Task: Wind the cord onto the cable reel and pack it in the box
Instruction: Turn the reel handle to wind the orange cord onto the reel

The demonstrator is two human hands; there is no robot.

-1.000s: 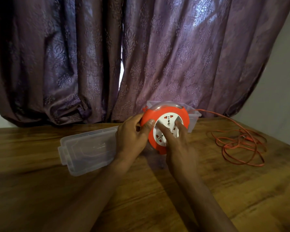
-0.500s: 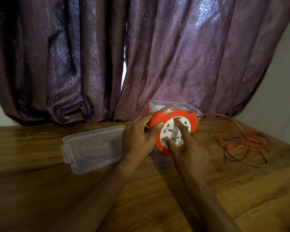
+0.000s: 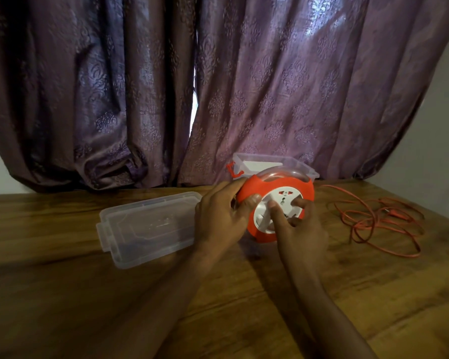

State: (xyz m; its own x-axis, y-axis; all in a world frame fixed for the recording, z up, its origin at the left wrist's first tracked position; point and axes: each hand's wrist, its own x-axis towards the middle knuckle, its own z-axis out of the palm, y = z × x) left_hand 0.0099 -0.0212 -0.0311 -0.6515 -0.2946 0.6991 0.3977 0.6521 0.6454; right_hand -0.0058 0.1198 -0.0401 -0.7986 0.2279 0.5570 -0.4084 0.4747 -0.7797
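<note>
An orange cable reel [image 3: 283, 186] with a white socket face stands on edge on the wooden table [image 3: 62, 294]. My left hand [image 3: 219, 216] grips its left rim, thumb on the front. My right hand [image 3: 300, 229] has its fingertips pressed on the white socket disc. The orange cord [image 3: 373, 224] runs from the reel's upper right and lies in loose loops on the table to the right. A clear plastic box [image 3: 275, 164] with an orange latch stands just behind the reel.
The clear box lid [image 3: 145, 226] lies flat on the table left of my left hand. A purple patterned curtain [image 3: 218, 86] hangs behind the table. A pale wall [image 3: 441, 125] is at the right.
My right hand's fingers have shifted round on the white disc, from its upper right to its lower part. The view has drifted a little; the reel stays in place.
</note>
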